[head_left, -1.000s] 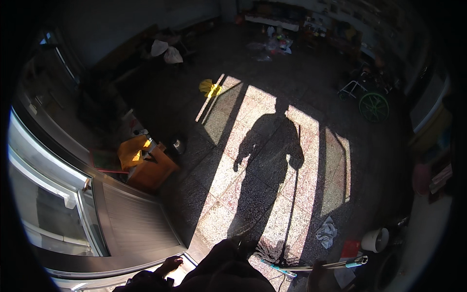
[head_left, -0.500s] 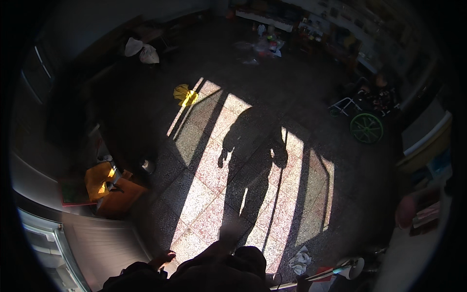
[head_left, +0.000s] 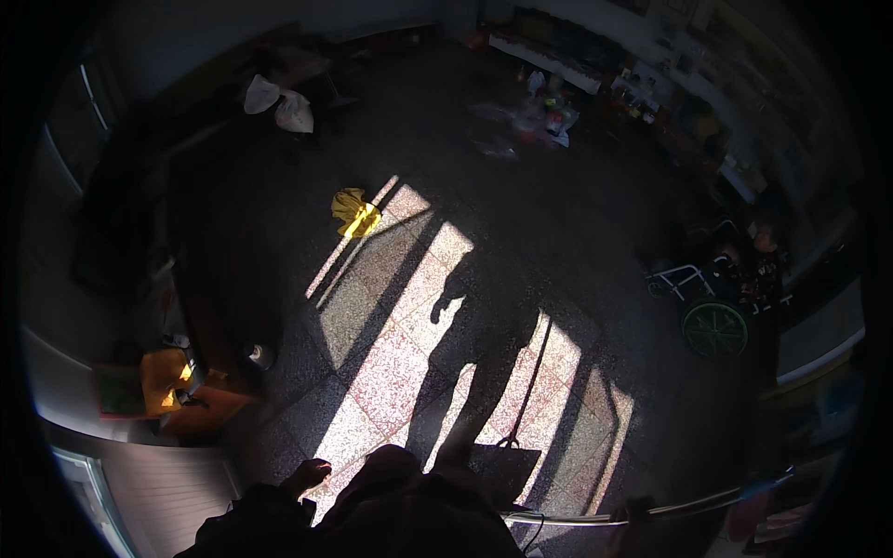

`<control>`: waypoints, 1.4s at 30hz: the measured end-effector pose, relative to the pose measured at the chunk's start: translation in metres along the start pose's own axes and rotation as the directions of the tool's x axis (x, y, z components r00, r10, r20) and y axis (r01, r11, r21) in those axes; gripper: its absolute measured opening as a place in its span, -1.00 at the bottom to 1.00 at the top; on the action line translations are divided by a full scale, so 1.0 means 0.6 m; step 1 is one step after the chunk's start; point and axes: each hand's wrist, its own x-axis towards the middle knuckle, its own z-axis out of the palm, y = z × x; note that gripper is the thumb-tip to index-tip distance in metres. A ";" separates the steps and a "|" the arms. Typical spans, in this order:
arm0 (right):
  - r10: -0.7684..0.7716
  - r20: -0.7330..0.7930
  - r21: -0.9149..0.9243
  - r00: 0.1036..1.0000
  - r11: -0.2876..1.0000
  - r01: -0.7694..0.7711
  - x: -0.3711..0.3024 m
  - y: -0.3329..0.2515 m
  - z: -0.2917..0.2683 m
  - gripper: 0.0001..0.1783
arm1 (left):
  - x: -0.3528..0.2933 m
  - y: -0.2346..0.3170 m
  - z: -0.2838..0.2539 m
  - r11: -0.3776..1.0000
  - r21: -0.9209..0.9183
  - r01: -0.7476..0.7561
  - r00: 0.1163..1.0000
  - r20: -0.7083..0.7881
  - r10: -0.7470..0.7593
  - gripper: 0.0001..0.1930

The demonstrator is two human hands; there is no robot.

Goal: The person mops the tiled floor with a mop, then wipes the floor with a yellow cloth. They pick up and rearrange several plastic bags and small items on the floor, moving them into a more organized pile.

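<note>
Hard sunlight came from the six o'clock side, laying bright bands over the speckled floor (head_left: 381, 377) and throwing a human shadow (head_left: 488, 344) toward twelve. Around these, everything sank into gloom; the green wheel (head_left: 715, 328) at three o'clock showed only dimly. Glare streaked the pole (head_left: 595, 522) at five, while the left hand (head_left: 310, 475) at seven was mostly in shade. Clutter (head_left: 551, 121) at one looked soft, and straight edges curved near the black rim.

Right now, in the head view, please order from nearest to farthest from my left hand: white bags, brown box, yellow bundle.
1. Brown box, ahead-left of the hand.
2. Yellow bundle, ahead, partly sunlit.
3. White bags, farther ahead.
</note>
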 end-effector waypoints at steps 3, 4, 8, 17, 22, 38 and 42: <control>-0.130 0.008 0.038 0.991 0.991 0.130 0.117 -0.069 0.105 -0.84 | 0.043 0.033 0.003 0.989 -0.147 -0.006 0.998 -0.055 -0.002 -0.73; -0.137 -0.041 0.062 0.990 0.988 0.139 0.152 -0.089 0.141 -0.83 | 0.060 0.042 0.004 0.970 -0.229 0.084 0.995 -0.037 -0.095 -0.72; -0.221 -0.085 0.093 0.971 0.969 0.229 0.284 -0.161 0.294 -0.90 | 0.160 0.081 -0.018 0.926 -0.211 0.314 0.949 0.045 -0.312 -0.63; -0.461 -0.145 0.077 0.875 0.877 0.475 0.594 -0.264 0.608 -0.95 | 0.431 0.302 -0.260 0.866 -0.484 0.127 0.983 -0.057 -0.176 -0.72; -0.594 -0.096 -0.091 0.799 0.805 0.587 0.749 -0.316 0.792 -0.82 | 0.602 0.443 -0.405 0.919 -0.395 0.010 0.958 -0.258 -0.122 -0.72; -0.100 0.211 -0.005 0.972 0.995 0.103 1.253 -0.265 1.564 -0.78 | 0.922 0.819 -0.617 0.949 -0.269 0.161 0.962 -0.171 -0.212 -0.67; 0.005 0.237 -0.112 0.972 0.994 0.022 1.344 -0.246 1.724 -0.81 | 1.052 0.913 -0.709 0.988 -0.155 -0.021 0.978 -0.209 -0.012 -0.67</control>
